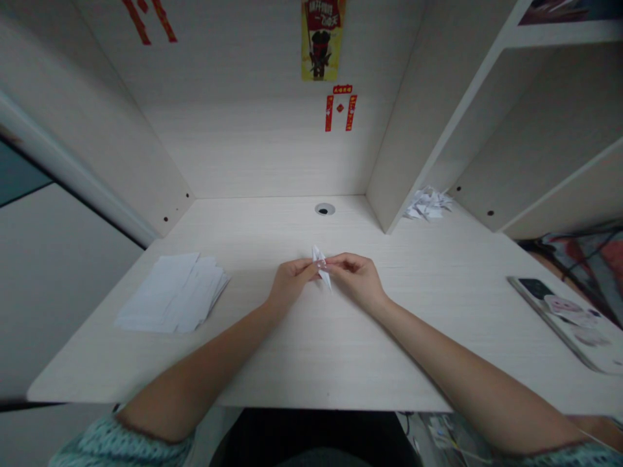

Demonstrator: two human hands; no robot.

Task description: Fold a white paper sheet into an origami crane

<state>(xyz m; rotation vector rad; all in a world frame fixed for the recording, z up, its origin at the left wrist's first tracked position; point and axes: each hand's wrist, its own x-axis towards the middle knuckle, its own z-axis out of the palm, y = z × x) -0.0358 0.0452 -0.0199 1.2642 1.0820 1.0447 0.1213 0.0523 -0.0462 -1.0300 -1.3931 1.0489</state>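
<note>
A small folded piece of white paper (321,264) is pinched between both my hands over the middle of the pale wooden desk (311,350). My left hand (291,280) grips it from the left with curled fingers. My right hand (357,275) grips it from the right, fingers closed on the fold. One pointed tip of the paper sticks up, another points down toward the desk.
A loose stack of white paper sheets (175,293) lies at the left. A heap of folded white paper figures (428,203) sits in the shelf corner at the back right. A phone (567,321) lies at the right edge. A cable hole (324,209) is at the back.
</note>
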